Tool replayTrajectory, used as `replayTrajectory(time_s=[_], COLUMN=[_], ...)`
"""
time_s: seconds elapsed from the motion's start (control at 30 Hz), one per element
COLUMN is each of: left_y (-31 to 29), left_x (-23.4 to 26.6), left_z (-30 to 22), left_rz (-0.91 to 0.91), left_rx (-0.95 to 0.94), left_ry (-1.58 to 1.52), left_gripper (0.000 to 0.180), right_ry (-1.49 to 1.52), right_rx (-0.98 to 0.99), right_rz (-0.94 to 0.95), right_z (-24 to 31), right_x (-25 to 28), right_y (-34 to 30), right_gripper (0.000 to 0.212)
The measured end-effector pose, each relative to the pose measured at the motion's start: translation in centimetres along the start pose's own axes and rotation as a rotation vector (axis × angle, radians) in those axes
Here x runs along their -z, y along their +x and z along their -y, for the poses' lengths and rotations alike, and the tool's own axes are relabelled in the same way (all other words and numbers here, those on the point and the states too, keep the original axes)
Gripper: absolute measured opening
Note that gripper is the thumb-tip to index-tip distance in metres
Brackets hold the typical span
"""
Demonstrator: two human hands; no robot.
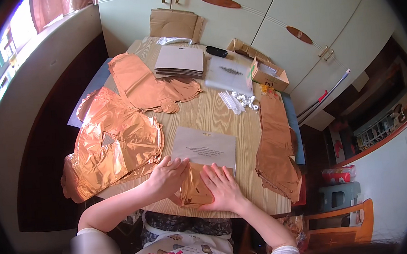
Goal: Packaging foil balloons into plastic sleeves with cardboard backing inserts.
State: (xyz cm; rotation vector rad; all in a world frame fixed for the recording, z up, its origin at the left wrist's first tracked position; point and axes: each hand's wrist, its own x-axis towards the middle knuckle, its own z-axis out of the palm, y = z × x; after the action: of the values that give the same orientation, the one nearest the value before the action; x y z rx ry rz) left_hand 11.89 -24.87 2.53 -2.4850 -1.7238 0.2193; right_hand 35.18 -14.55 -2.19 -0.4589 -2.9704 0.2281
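Here in the head view, both hands are at the near edge of the wooden surface [212,116]! The left hand [168,177] lies with fingers extended and close together along the folded copper foil [194,187]; the right hand [221,186] spreads wide, fingers apart, pressing flat on the foil's other side. And that foil sits over the lower part of a printed grey sheet [204,143]. Off to the left, big crinkled foil pieces [112,158]; at right, a long foil stack [273,136]; farther back, white sticks [230,102]!
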Motion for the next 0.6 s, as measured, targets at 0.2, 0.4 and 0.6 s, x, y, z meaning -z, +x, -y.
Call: replayTrajectory(time_s=[0.2, 0.4, 0.6], left_y=[0.1, 0.2, 0.1], left_x=[0.3, 0.3, 0.0], left_z=[-0.1, -0.2, -0.3], left_rz=[-0.010, 0.001, 0.022], left_rx=[-0.008, -0.002, 0.003], left_ry=[0.008, -0.004, 0.002], left_gripper=[0.125, 0.124, 0.125], right_ry=[-0.022, -0.070, -0.071], right_rx=[-0.068, -0.043, 0.008], right_rz=[0.036, 0.153, 0.316], right_z=[-1.8, -3.9, -4.5], right_x=[0.5, 1.5, 3.4], right_y=[-2.3, -3.6, -3.0], right_gripper=[0.126, 0.131, 0.139])
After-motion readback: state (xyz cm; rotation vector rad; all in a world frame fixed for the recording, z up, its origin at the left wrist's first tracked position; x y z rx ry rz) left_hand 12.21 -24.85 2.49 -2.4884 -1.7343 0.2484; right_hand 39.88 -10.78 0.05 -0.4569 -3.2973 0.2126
